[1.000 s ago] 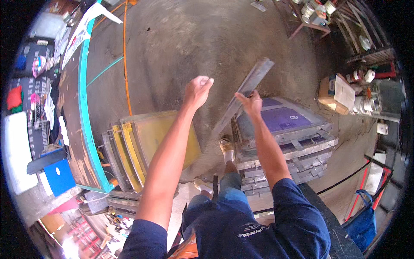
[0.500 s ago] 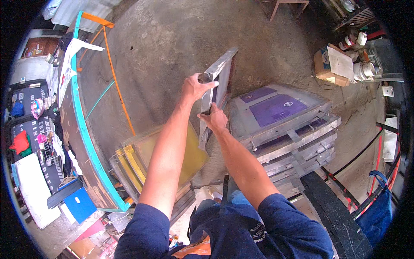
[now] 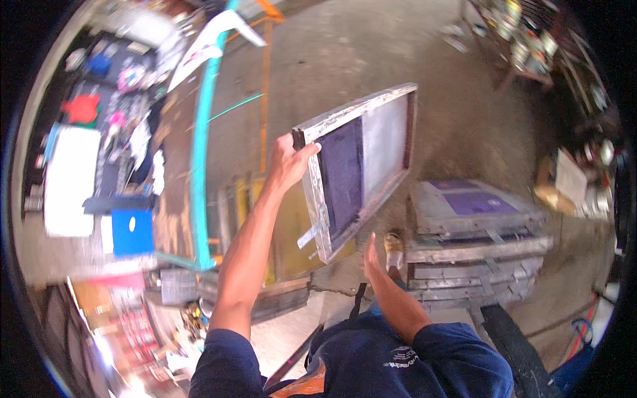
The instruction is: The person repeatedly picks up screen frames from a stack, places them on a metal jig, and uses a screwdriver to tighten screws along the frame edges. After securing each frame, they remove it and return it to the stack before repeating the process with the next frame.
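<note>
My left hand (image 3: 290, 162) grips a screen printing frame (image 3: 344, 179) by its near upper corner, thumb on the worn, whitish rim. The frame is held in the air, tilted, with its dark purple and pale grey mesh facing me. A strip of clear tape hangs from its lower edge. Below it and apart from it is my right hand (image 3: 373, 255), seen edge-on and blurred; its fingers look stretched out with nothing in them. To the right stands a stack of similar frames (image 3: 479, 255), the top one bearing a purple stencil (image 3: 474, 201).
Yellow-meshed frames (image 3: 295, 249) lean behind my left forearm. At left runs a worn brown board with a turquoise edge (image 3: 201, 159), beside a cluttered surface with a blue folder (image 3: 132, 232). My foot (image 3: 394, 247) is near the stack. A cardboard box (image 3: 548, 186) sits farther right.
My right hand has let go of the frame and dropped lower. The frame, now only in my left hand, has turned to show its face. The whole view has swung.
</note>
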The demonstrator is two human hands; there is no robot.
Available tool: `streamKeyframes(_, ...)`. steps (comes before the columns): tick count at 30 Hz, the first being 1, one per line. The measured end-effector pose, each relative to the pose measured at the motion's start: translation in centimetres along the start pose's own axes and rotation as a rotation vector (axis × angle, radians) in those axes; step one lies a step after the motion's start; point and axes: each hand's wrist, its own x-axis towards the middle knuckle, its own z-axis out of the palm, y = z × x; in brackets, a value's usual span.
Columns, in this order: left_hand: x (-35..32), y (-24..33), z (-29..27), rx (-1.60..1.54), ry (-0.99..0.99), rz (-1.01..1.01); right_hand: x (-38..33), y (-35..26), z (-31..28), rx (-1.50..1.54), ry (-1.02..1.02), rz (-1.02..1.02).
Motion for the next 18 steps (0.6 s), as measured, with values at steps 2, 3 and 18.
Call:
streamKeyframes(2, -7.7, 2.3, -8.0, -0.063, 0.154, -0.022, -2.4, 4.4, 2.4, 0.088, -0.295, 0.014)
streamKeyframes(3, -12.1, 4.3, -11.7, -0.098, 0.222, -0.038, -3.3, 6.0, 3.6, 0.124, -0.447, 0.035)
streamKeyframes(18, -89.4, 20.4, -5.3, -0.567, 1.659, -0.073, -27.3, 26.8, 12.3, -0.933, -1.125, -0.674)
